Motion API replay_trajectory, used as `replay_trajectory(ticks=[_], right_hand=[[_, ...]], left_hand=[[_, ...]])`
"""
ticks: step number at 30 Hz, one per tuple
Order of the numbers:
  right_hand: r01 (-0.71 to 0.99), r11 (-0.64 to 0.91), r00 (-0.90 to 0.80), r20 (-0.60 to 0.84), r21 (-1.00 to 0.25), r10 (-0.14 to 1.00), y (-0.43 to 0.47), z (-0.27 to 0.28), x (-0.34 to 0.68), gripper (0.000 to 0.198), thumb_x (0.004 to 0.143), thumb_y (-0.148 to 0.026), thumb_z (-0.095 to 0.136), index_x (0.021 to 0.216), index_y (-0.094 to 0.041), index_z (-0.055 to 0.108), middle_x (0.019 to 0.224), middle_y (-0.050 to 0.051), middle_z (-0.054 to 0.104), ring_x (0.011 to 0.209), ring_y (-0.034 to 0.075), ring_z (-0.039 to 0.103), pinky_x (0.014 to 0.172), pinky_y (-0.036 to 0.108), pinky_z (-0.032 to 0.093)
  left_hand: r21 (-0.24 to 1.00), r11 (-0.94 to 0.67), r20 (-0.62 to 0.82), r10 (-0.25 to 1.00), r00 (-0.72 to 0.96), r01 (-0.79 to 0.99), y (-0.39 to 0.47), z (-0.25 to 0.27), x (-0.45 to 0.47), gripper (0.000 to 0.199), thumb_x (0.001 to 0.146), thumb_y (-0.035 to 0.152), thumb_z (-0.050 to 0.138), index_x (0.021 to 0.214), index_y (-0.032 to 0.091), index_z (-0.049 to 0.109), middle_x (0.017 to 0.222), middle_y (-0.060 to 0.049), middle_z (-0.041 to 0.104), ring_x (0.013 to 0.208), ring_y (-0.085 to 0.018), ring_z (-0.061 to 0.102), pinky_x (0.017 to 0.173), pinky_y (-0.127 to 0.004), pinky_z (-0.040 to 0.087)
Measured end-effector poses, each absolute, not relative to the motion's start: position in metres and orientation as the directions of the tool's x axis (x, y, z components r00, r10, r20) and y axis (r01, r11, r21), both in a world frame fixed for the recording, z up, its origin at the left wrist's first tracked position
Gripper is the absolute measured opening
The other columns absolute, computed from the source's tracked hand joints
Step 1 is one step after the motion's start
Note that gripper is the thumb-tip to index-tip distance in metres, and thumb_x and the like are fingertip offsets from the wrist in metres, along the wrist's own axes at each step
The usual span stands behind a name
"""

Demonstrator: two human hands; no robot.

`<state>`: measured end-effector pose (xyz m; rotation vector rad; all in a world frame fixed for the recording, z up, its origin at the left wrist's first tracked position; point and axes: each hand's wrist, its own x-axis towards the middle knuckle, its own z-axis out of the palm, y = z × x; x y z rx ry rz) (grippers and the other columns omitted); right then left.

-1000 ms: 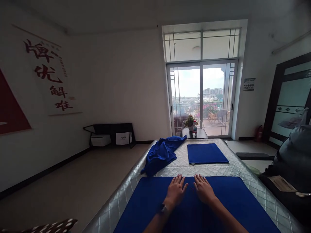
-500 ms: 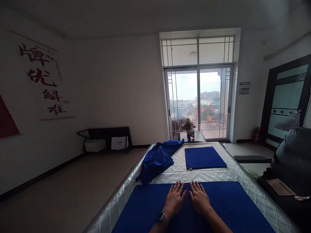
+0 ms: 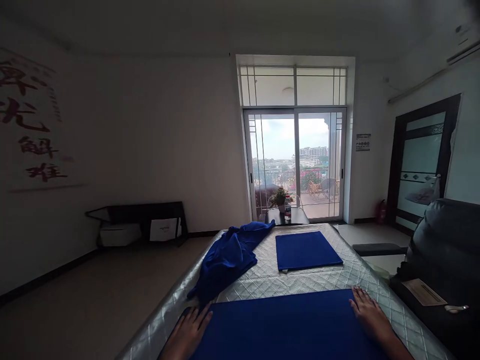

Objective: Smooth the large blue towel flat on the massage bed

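A large blue cloth [image 3: 281,325] lies spread flat over the near end of the quilted silvery mattress [image 3: 262,282]. My left hand [image 3: 189,327] rests on its far left corner, fingers spread. At the far right corner lies my right hand [image 3: 369,310], flat with fingers stretched out, its fingertips by the cloth's edge. Beyond them, a neatly folded blue cloth [image 3: 308,250] lies flat with a small white tag at its near edge. To its left is a crumpled blue cloth [image 3: 228,255], which comes close to my left hand.
A small table [image 3: 300,216] with a potted plant [image 3: 280,199] and a bottle [image 3: 287,209] stands past the mattress's far end. On the right is a black leather chair [image 3: 446,245] holding a tan flat item [image 3: 425,292]. A low black rack [image 3: 144,215] stands along the left wall.
My hands have slid apart from the middle of the spread cloth, the left to its left corner and the right to its right corner. The view has turned slightly right.
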<state>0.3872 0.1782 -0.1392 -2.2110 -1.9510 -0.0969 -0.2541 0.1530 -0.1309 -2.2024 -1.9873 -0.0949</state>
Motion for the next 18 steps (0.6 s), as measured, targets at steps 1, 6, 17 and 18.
replay_trajectory(ticks=[1,6,17,18], right_hand=[[0.989,-0.111,0.128,0.184,-0.1,0.975,0.181,-0.145,0.388,0.071,0.096,-0.044,0.019,0.156,-0.011,0.037,0.164,0.011,0.033,0.152,0.025,0.028,0.123,0.049,0.027],[0.997,-0.033,0.046,0.209,-0.066,0.977,0.183,-0.154,0.392,0.065,0.094,-0.039,0.025,0.153,-0.019,0.046,0.164,0.007,0.034,0.152,0.025,0.027,0.124,0.051,0.023],[0.999,-0.036,0.038,0.185,-0.014,0.982,0.183,-0.148,0.394,0.065,0.094,-0.035,0.02,0.151,-0.019,0.049,0.163,0.008,0.037,0.153,0.026,0.027,0.124,0.053,0.024],[0.999,-0.046,0.048,0.177,-0.017,0.983,0.182,-0.143,0.391,0.066,0.095,-0.035,0.019,0.151,-0.017,0.049,0.163,0.009,0.038,0.153,0.026,0.028,0.124,0.053,0.024]], left_hand=[[-0.105,-0.107,0.175,0.977,0.125,0.989,0.154,-0.134,-0.256,0.06,0.091,0.014,0.042,0.145,0.037,0.055,0.154,-0.001,0.053,0.144,-0.033,0.045,0.117,-0.055,0.04],[-0.154,-0.11,0.206,0.968,0.14,0.982,0.155,-0.138,-0.252,0.057,0.093,0.015,0.044,0.145,0.035,0.055,0.156,-0.003,0.051,0.146,-0.034,0.042,0.118,-0.057,0.037],[0.16,0.181,0.105,0.974,-0.199,0.97,0.151,-0.122,-0.256,0.062,0.103,0.053,0.029,0.152,0.018,0.047,0.167,-0.013,0.03,0.152,-0.031,0.031,0.123,-0.053,0.028],[0.163,0.177,0.105,0.975,-0.196,0.97,0.15,-0.121,-0.257,0.063,0.103,0.053,0.029,0.152,0.018,0.046,0.167,-0.013,0.029,0.153,-0.03,0.029,0.123,-0.052,0.027]])
